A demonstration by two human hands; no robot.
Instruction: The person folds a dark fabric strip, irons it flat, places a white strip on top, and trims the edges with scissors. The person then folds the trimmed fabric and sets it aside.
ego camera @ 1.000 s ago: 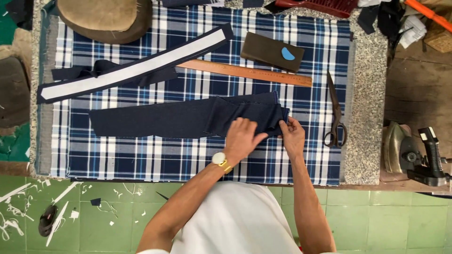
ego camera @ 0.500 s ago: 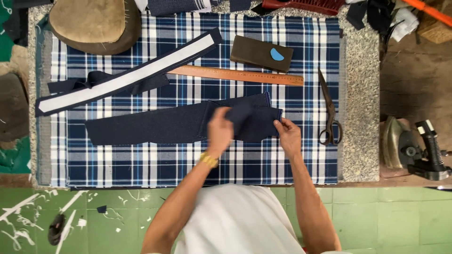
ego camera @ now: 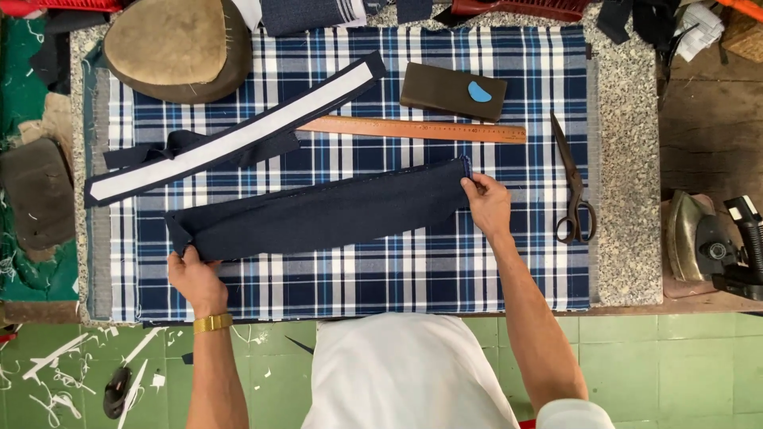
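Your left hand (ego camera: pixel 193 278) pinches the left end of the long dark blue folded cloth strip (ego camera: pixel 326 213), and your right hand (ego camera: pixel 487 202) pinches its right end. The strip lies flat and stretched in the middle of the blue and white checked cloth (ego camera: pixel 358 270) that covers the speckled stone table (ego camera: pixel 628 143).

I think these things could go wrong:

- If you pull harder with one hand, the fold may slide open and the two edges will not line up.
- If you tug the strip toward 12 o'clock, it may bump the long wooden ruler (ego camera: pixel 413 129), which lies just beside it, and push it out of place.
- The black metal scissors (ego camera: pixel 574 187) lie near your right hand, at 3 o'clock from it. A quick swing that way could hit the blades.
- The metal iron (ego camera: pixel 693 238) sits at the table's edge, farther out at 3 o'clock. I cannot tell if it is hot, so keep the strip and your arm away from it.
- The other dark strip with a white band (ego camera: pixel 230 143) lies at 11 o'clock. The two strips could get mixed up if they touch.

There are red baskets (ego camera: pixel 517 8) at 12 o'clock, mostly cut off by the picture's edge. I cannot see what is inside.
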